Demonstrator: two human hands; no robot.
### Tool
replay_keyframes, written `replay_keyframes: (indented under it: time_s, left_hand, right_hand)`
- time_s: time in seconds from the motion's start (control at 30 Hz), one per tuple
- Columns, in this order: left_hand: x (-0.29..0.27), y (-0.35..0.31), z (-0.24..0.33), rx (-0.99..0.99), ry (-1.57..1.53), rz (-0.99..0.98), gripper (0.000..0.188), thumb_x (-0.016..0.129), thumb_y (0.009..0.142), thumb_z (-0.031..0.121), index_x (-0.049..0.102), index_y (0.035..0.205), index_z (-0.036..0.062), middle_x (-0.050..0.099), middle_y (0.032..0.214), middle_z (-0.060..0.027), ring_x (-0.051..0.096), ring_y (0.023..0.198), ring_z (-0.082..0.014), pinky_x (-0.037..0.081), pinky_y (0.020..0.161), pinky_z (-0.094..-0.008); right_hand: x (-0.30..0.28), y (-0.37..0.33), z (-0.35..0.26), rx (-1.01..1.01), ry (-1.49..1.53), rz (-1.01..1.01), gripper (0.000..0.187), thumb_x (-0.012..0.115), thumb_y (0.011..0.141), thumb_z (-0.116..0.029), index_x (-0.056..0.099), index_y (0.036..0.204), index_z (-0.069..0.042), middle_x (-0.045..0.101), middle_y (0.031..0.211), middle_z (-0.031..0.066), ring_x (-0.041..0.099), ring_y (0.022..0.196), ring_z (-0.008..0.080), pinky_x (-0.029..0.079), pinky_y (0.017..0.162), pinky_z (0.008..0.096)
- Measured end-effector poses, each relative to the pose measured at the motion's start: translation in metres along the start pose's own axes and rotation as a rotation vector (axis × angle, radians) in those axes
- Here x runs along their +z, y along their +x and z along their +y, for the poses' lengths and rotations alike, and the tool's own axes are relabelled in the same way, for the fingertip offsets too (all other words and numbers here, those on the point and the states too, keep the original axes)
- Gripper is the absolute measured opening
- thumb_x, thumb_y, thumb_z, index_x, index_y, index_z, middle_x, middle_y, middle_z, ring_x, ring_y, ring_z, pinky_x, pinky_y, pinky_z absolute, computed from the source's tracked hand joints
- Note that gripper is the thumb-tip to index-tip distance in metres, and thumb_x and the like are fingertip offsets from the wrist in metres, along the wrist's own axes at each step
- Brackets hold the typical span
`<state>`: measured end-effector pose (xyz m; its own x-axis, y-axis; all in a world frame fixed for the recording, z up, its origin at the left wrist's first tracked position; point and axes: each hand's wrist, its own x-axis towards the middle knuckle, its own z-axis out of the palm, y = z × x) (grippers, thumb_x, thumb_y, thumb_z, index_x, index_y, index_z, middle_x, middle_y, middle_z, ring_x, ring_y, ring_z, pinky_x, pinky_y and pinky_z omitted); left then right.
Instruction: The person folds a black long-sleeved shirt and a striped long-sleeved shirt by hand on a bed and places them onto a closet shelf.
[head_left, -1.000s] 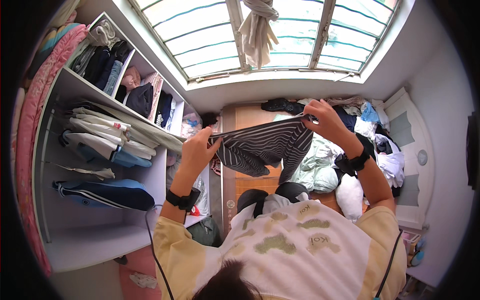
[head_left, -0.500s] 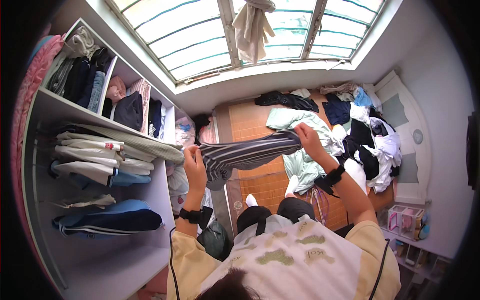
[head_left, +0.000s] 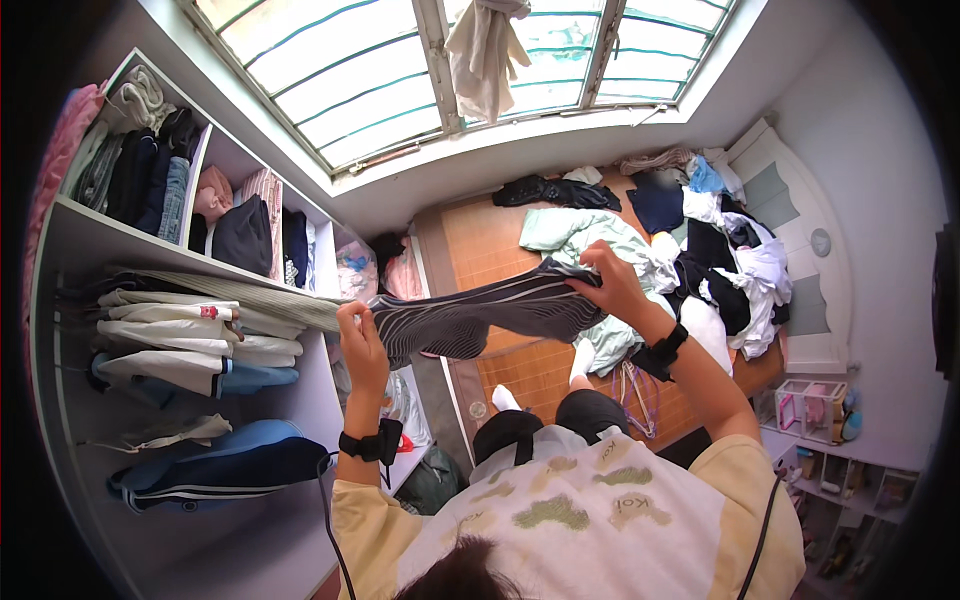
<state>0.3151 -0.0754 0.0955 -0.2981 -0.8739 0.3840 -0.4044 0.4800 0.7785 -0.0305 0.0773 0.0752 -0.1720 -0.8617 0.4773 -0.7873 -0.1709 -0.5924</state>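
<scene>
A dark grey garment with white stripes (head_left: 460, 318) hangs stretched sideways in the air before me; folds hide its exact kind. Its left end is pinched in my left hand (head_left: 362, 350), close to the open wardrobe. My right hand (head_left: 615, 290) grips the other end with bent fingers, above a pale green cloth (head_left: 570, 235) lying on the bed. Between the two hands the fabric sags a little.
At left, the wardrobe (head_left: 225, 520) holds hanging white shirts (head_left: 160, 330), a blue jacket (head_left: 220, 465) and folded clothes above. A heap of clothes (head_left: 745, 275) lies by the white headboard (head_left: 815, 290). Hangers (head_left: 635, 400) rest near my legs. Another cloth (head_left: 483, 60) hangs at the window.
The striped garment is spread wider and its fabric turned between my hands. My left hand has moved left and slightly down; my right hand's fingers now curl lower over the cloth. The view shifted slightly.
</scene>
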Motion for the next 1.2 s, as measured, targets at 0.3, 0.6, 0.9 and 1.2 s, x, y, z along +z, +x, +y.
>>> replay_keyframes:
  time_s: [0.3,0.6,0.9,1.2]
  left_hand:
    - [-0.017,0.009,0.047,0.038,-0.067,-0.020,0.010,0.043,0.097,0.011,0.045,0.101,0.0012,0.049,0.088,-0.0064,0.042,0.070,-0.0109,0.036,0.062,-0.0242]
    - [-0.042,0.012,0.050,-0.078,-0.187,-0.100,0.010,0.046,0.096,0.010,0.048,0.099,0.0009,0.050,0.088,-0.0056,0.042,0.074,-0.0105,0.036,0.065,-0.0239]
    - [-0.068,0.003,0.072,-0.029,-0.094,-0.207,0.010,0.048,0.095,0.011,0.049,0.099,0.0021,0.052,0.085,-0.0048,0.038,0.064,-0.0087,0.034,0.056,-0.0239]
    - [-0.066,0.001,0.093,0.079,0.004,-0.326,0.008,0.048,0.094,0.009,0.048,0.097,0.0012,0.051,0.077,-0.0080,0.042,0.060,-0.0127,0.036,0.053,-0.0271]
  right_hand:
    - [0.022,-0.025,0.000,0.003,0.138,0.125,0.029,0.069,0.081,-0.009,0.041,0.088,-0.006,0.048,0.072,0.0071,0.046,0.054,0.0170,0.038,0.049,0.0273]
    - [0.033,-0.020,-0.012,0.204,0.362,-0.067,0.006,0.049,0.090,-0.003,0.055,0.091,-0.004,0.055,0.066,0.0086,0.047,0.055,0.0124,0.038,0.052,0.0258]
    - [0.018,-0.040,-0.043,0.093,0.098,-0.345,0.023,0.071,0.077,-0.025,0.060,0.088,-0.008,0.063,0.078,0.0094,0.062,0.070,0.0270,0.049,0.061,0.0335]
    - [0.036,-0.070,-0.027,0.183,0.020,-0.337,0.015,0.066,0.078,-0.014,0.058,0.088,-0.006,0.061,0.080,0.0114,0.062,0.075,0.0297,0.049,0.064,0.0362]
